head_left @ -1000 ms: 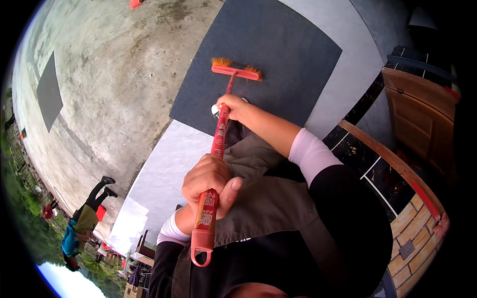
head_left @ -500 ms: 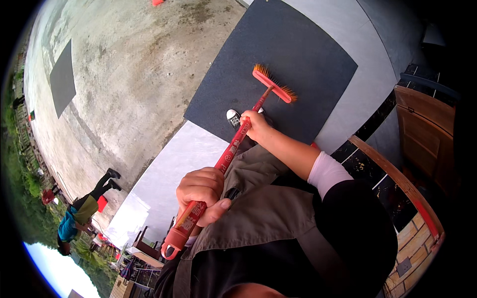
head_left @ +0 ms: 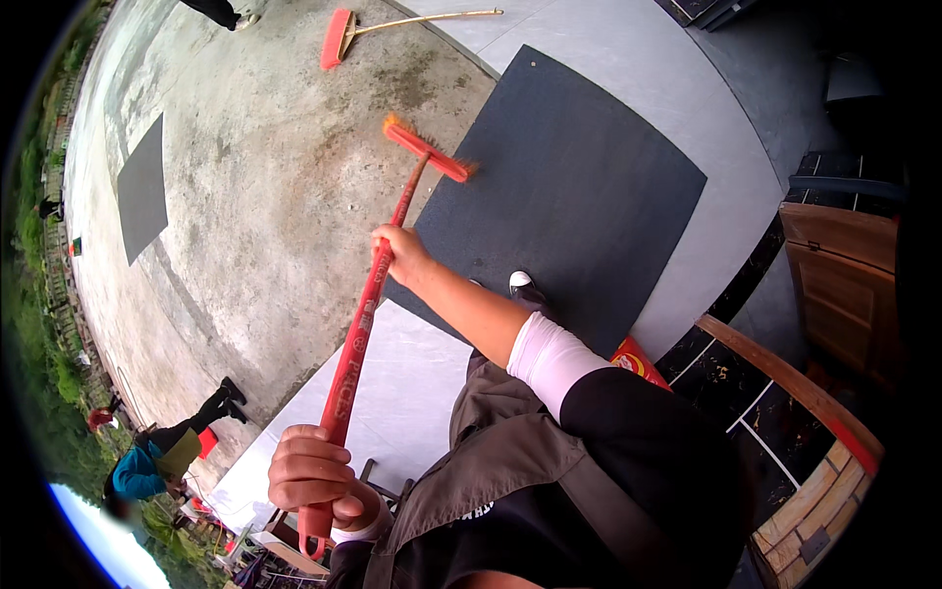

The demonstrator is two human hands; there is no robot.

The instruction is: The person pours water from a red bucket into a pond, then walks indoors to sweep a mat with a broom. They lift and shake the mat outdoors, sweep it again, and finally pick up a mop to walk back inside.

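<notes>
A red-handled push broom [head_left: 359, 344] slants up and slightly rightward in front of me. My left hand [head_left: 319, 478] is closed round the handle near its looped end. Farther up the shaft, my right hand [head_left: 403, 254] is wrapped round it too, the arm stretched out across my body. The pink-red broom head [head_left: 426, 148] with orange bristles lies over the left edge of a dark grey mat [head_left: 579, 187], partly above the concrete. Whether the bristles touch the ground I cannot tell. My shoes [head_left: 523, 282] are at the mat's near edge.
Another broom [head_left: 339, 39] with pink bristles lies on the concrete floor [head_left: 265, 177] at the far left. A person [head_left: 162, 461] stands at the lower left, and another person's leg shows at the top. Wooden furniture [head_left: 841, 285] is on the right, beside a red bag [head_left: 638, 359].
The broom head has swung left from the middle of the mat to its left edge. Both hands have moved left with the handle, still gripping it. The view has shifted, bringing the second broom into sight.
</notes>
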